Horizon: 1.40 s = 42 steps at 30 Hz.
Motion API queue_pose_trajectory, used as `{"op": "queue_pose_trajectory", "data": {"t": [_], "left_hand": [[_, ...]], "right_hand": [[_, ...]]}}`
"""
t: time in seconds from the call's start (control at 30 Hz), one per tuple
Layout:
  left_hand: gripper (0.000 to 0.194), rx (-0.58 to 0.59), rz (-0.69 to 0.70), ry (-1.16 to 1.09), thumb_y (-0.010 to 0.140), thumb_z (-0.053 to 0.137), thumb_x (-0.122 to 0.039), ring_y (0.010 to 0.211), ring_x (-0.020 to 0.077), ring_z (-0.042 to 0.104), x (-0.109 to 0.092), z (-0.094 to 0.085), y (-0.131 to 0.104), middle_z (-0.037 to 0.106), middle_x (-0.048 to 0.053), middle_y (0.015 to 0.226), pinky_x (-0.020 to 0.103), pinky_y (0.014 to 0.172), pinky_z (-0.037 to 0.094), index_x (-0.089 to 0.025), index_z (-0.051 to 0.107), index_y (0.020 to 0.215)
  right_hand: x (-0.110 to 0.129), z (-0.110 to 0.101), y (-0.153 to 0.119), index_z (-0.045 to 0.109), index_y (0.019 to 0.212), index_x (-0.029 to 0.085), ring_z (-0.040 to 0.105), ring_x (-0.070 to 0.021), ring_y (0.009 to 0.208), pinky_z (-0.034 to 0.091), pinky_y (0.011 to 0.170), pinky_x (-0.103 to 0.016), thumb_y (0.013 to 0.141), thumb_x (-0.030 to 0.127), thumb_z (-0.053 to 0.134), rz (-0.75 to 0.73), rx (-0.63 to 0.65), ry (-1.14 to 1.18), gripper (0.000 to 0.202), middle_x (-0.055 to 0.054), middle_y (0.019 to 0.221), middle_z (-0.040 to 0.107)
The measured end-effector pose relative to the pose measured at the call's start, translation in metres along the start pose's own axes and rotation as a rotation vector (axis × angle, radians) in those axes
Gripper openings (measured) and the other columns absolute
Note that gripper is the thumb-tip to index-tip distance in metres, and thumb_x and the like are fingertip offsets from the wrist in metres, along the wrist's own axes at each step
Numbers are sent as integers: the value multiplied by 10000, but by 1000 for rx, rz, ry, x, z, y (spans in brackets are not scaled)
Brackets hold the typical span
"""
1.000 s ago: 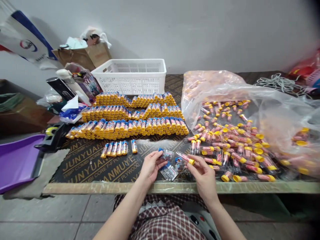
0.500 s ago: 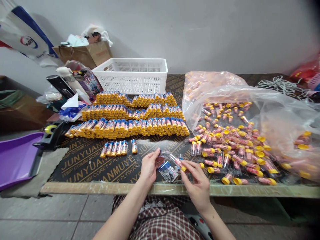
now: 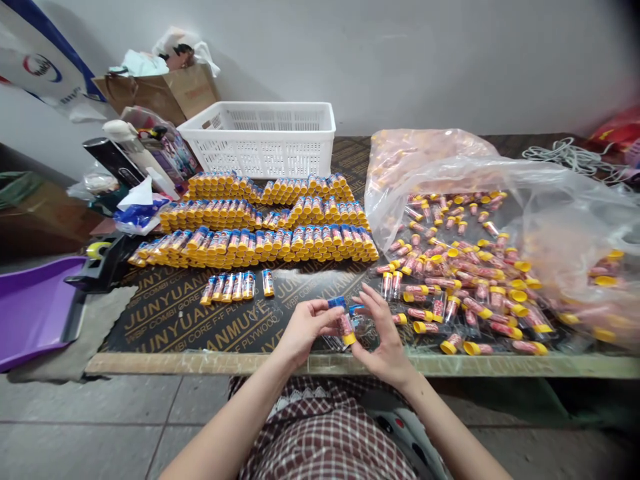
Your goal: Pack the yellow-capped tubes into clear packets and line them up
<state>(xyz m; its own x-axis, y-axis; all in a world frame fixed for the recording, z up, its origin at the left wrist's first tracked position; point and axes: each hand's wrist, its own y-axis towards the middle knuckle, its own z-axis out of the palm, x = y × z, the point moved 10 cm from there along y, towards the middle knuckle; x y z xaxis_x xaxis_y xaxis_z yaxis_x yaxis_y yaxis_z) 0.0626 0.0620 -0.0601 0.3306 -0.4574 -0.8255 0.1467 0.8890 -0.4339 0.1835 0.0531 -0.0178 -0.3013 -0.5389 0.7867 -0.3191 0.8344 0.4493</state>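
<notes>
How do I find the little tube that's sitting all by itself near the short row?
Find the big white basket, then the stacks of tubes in front of it. Closer to you is a short row, and just past its right end is your tube, blue on top and yellow at the bottom. Its neighbours are bunched together, but a gap keeps it apart.

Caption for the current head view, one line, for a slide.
Hands at a yellow-capped tube, stacked blue-and-yellow tubes beyond, loose pink ones at right.
</notes>
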Motion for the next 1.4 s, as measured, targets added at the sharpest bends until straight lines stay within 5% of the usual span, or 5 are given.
{"op": "queue_pose_trajectory", "data": {"t": [0.7, 0.93, 1.1, 1.27, 1.4], "left_hand": [[358, -19, -29, 118, 629, 735, -446, 551, 118, 572, 7, -2, -3, 652, 43, 661, 226, 534, 443, -113, 656, 736], [289, -673, 250, 1434, 723, 586, -425, 799, 272, 614, -98, -97, 17, 678, 127, 766, 334, 685, 428, -153, 660, 656], [332, -709, 144, 1885, 765, 530, -435, 856, 313, 603, -114, -125, 32, 663, 164, 860, 358, 707, 420, -137, 668, 812], [281, -661, 332, 1816, 809, 531, -361, 906, 280, 575, -102, -93, 24, 632, 130, 942, 346, 762, 413, -151, 616, 975], [234, -133, 464, 1443, 823, 540, -380, 886, 202, 590, -51, -9, 40, 640, 68, 951, 273, 760, 417, -209, 636, 950]], "right_hand": [[5, 20, 6, 200, 1435, 274, 438, -250, 1274, 402, 1051, -414, 670, 54, 541, 29, 150, 280, 865, -90, 1417, 388], [-28, -20, 4, 274, 1413, 305, 361, -274, 1319, 343, 1066, -492, 784, 266, 616, 175, 28, -37, 717, -74, 1468, 304], [-55, -54, -8, 573, 1183, 263, 454, -257, 1239, 384, 1023, -446, 833, 300, 551, 220, -65, -244, 352, -80, 1365, 442], [-69, -69, -17, 636, 1082, 203, 517, -253, 1074, 419, 937, -439, 825, 253, 551, 159, -34, -440, 276, -101, 1115, 599], [-77, -48, -15, 630, 1101, 193, 495, -282, 1013, 406, 837, -454, 772, 162, 577, 154, 183, -559, 335, -101, 1102, 626]]}}
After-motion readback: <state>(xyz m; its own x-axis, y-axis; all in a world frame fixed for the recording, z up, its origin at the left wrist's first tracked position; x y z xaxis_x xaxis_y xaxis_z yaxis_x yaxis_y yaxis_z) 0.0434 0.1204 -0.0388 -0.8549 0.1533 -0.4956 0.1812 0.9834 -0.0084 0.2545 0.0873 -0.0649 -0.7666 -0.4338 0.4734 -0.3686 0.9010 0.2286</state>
